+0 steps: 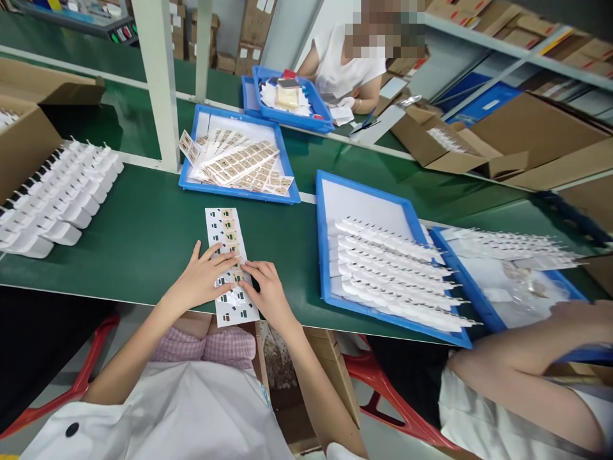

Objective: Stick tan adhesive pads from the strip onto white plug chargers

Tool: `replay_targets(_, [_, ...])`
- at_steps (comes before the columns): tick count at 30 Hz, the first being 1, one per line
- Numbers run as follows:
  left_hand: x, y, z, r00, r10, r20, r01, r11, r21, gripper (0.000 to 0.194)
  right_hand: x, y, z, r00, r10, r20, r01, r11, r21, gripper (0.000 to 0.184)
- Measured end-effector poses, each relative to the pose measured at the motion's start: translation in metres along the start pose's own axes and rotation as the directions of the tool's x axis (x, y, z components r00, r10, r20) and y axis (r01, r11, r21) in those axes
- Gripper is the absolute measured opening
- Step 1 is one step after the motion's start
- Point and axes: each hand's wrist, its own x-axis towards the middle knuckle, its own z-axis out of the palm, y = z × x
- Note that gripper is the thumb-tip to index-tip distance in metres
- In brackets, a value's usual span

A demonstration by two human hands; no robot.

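A long white sheet (223, 314) with rows of small dark cut-outs and tan pieces down one column lies on the green table, its near end reaching past the front edge. My left hand (204, 278) rests flat over the sheet's middle, fingers spread. From the right, my right hand (268, 291) touches the sheet's right side with fingertips and thumb, which stay apart. Whether a small piece is under those fingertips I cannot make out. Beyond the sheet, a blue tray (282, 195) holds a loose pile of tan-and-white sticker sheets (239, 163).
Rows of white moulded parts (62, 198) stand at left beside a cardboard box (29, 153). At right, a blue tray (323, 255) carries rows of white parts with thin pins (397, 275). A co-worker's arm (527, 345) reaches in there; another person (352, 70) sits opposite. A white post (160, 83) rises behind.
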Motion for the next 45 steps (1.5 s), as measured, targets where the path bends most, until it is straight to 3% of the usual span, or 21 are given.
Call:
replay_targets(16, [-0.002, -0.001, 0.007, 0.998, -0.001, -0.056, 0.002, 1.000, 0.024, 0.042, -0.009, -0.004, 0.004, 0.999, 0.033, -0.032, -0.035, 0.998, -0.047, 0.042])
replay_targets(23, [-0.003, -0.002, 0.010, 0.994, 0.022, -0.107, -0.017, 0.999, 0.046, 0.034, -0.006, -0.004, -0.002, 0.996, 0.032, -0.087, -0.033, 0.999, -0.013, 0.020])
replay_targets(27, [-0.002, 0.000, 0.006, 0.997, 0.002, -0.080, 0.002, 0.999, 0.041, 0.036, 0.002, -0.005, -0.008, 0.997, 0.018, -0.070, -0.021, 0.999, -0.040, 0.013])
replay_targets(35, [0.000, 0.002, 0.001, 0.999, -0.018, 0.032, 0.018, 0.999, 0.027, 0.052, 0.011, -0.012, -0.019, 0.990, -0.136, 0.047, 0.143, 0.957, -0.254, 0.021])
replay_targets(40, [0.000, 0.000, 0.003, 0.998, -0.014, 0.053, 0.012, 0.999, 0.043, 0.057, 0.004, -0.021, -0.039, 0.949, -0.297, 0.102, 0.314, 0.903, -0.293, 0.024])
replay_targets(43, [0.002, 0.002, 0.003, 0.996, -0.043, 0.076, 0.038, 0.997, 0.069, 0.061, -0.005, -0.018, -0.054, 0.924, -0.381, 0.045, 0.380, 0.892, -0.243, 0.019])
replay_targets(45, [0.002, 0.004, 0.004, 0.998, -0.020, 0.057, 0.016, 0.997, 0.079, 0.063, -0.013, -0.014, -0.059, 0.938, -0.341, -0.057, 0.334, 0.937, -0.102, 0.013])
